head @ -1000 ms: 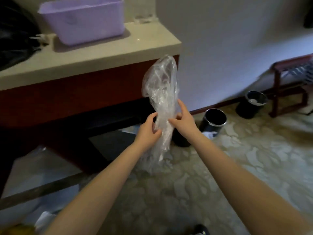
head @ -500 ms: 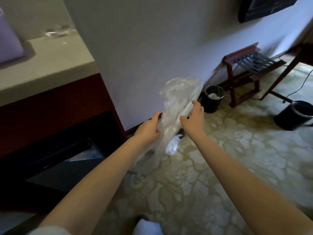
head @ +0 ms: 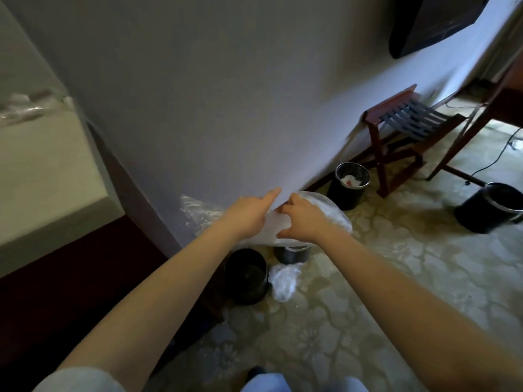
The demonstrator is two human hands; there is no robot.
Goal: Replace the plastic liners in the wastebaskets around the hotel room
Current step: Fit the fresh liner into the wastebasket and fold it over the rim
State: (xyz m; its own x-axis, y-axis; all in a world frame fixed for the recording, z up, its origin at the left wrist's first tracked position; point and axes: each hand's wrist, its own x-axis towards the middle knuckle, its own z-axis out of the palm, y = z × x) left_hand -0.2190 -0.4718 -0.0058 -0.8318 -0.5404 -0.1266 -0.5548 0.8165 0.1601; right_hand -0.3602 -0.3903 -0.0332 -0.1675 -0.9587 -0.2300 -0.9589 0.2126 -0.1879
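Both my hands hold a clear plastic liner (head: 325,206) in front of the white wall. My left hand (head: 249,213) grips its left side, index finger stretched out. My right hand (head: 304,219) pinches its right side. The liner spreads between them over a black wastebasket (head: 291,253) that is mostly hidden below it. Another black wastebasket (head: 246,275) stands bare to its left, with a crumpled clear plastic bag (head: 283,281) on the floor beside it. A third wastebasket (head: 351,185) by the wall holds white trash. A fourth (head: 489,207) stands at the far right.
A cream counter (head: 42,165) over a dark red cabinet fills the left. A wooden luggage rack (head: 407,131) stands against the wall at the right, with a table leg and a cable behind it. A dark screen (head: 435,21) hangs on the wall. The floor is patterned carpet.
The view has swung right and downward. My hands have lowered the liner from upright in front of me to spread over the wastebasket near the wall.
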